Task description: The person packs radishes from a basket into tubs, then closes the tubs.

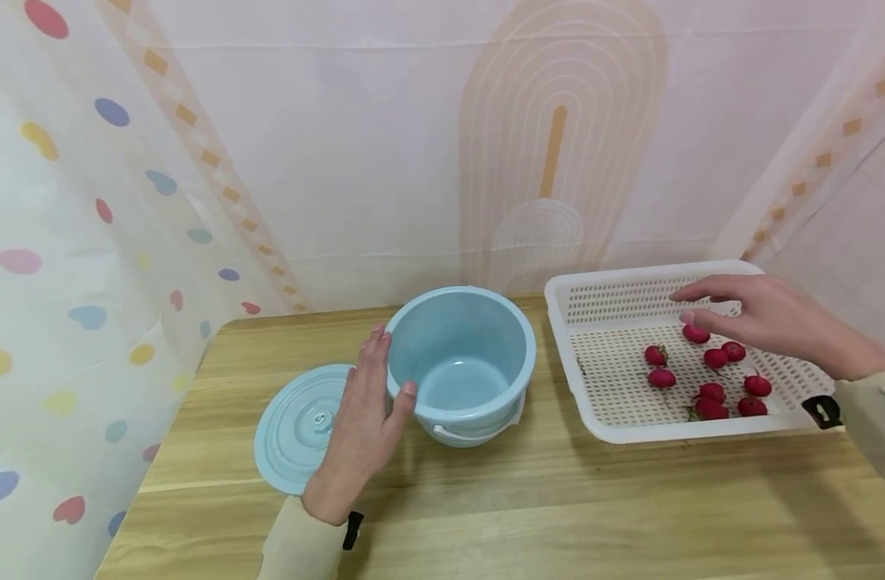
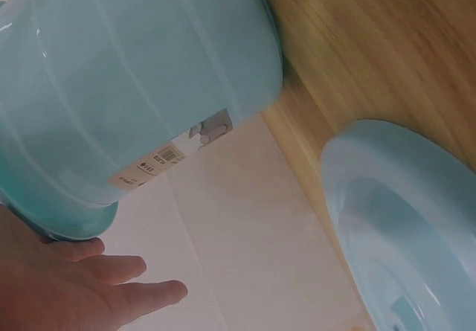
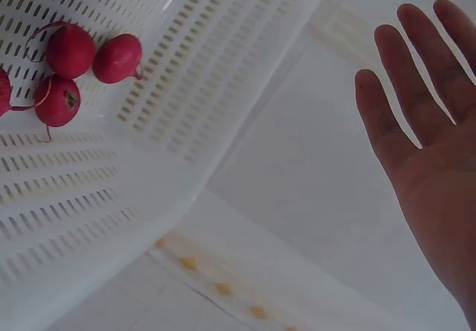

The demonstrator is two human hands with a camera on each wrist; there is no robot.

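Note:
A light blue bucket (image 1: 460, 346) stands upright near the middle of the table, its inside bare and its handle lowered at the front. My left hand (image 1: 365, 419) rests against the bucket's left rim with straight fingers; the left wrist view shows these fingers (image 2: 119, 271) beside the rim. Flat on the table to the left lies the round blue lid (image 1: 297, 427), partly covered by that hand. At the right, my right hand (image 1: 761, 314) hovers over a white basket (image 1: 594, 427) holding several red radishes (image 1: 661, 378). In the right wrist view its fingers (image 3: 416, 78) are extended, holding nothing.
The wooden table (image 1: 543, 515) ends at the back against a patterned curtain (image 1: 384, 161), which also hangs along the left side. The basket's raised, perforated walls (image 3: 201, 63) surround the radishes. A sticker (image 2: 171, 152) is on the bucket's side.

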